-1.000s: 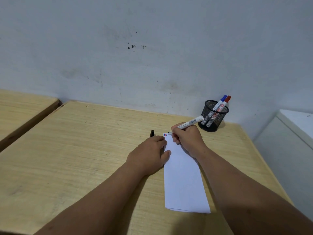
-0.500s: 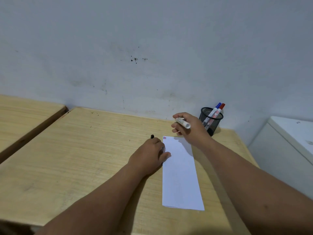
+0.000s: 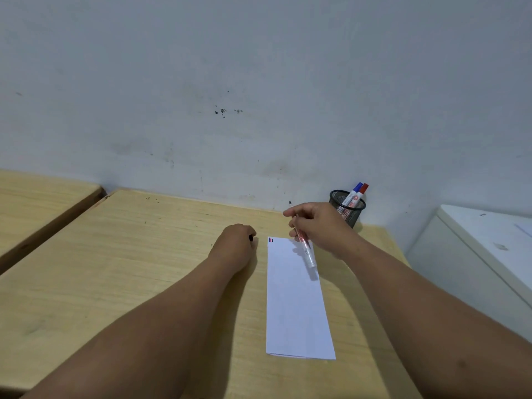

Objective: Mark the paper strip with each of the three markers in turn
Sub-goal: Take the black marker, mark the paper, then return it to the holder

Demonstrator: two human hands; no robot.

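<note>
Two capped markers, blue and red (image 3: 355, 194), stand in the black mesh cup (image 3: 349, 210) by the wall. Right hand (image 3: 319, 226) grips an uncapped white marker (image 3: 306, 250) above the long white paper strip (image 3: 296, 298) lying on the wooden table (image 3: 115, 269); left hand (image 3: 234, 244) curls closed around a small black cap (image 3: 251, 238) beside the strip's far end.
</note>
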